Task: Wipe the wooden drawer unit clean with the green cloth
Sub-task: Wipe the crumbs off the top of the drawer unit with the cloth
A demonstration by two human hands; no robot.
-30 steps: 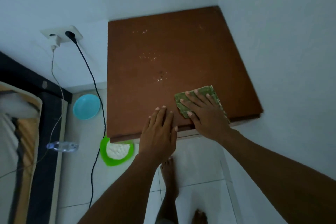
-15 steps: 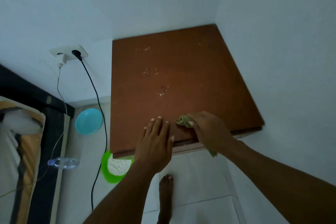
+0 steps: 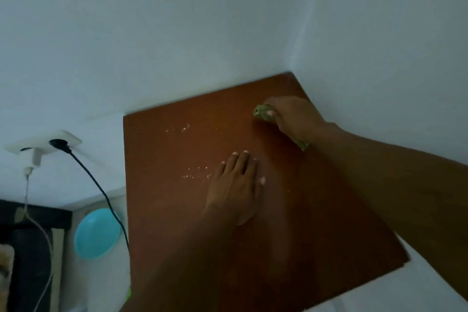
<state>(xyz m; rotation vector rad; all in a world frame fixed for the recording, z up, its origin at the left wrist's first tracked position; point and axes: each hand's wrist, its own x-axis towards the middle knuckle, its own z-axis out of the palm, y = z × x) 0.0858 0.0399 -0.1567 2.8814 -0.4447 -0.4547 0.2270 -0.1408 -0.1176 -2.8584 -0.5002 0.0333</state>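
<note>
the right hand [image 3: 293,115], clenched round the bunched green cloth [image 3: 263,113], has jumped from the near edge to the drawer unit's [image 3: 316,210] far corner. left hand [image 3: 235,190] lies flat, fingers spread; crumbs [image 3: 197,175] beside it remain unwiped.

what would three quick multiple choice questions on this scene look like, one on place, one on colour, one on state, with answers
1. Where on the drawer unit top is the green cloth?
A. far right corner area
B. near left edge
C. hanging off the front

2. What colour is the bowl on the floor?
A. red
B. light blue
C. black

3. How is the left hand?
A. clenched in a fist
B. gripping the cloth
C. flat, fingers spread on the wood

Answers: 1 A, the right hand grips it bunched near the wall corner. 2 B, it looks turquoise. 3 C, the palm lies down beside the pale crumbs.
</note>
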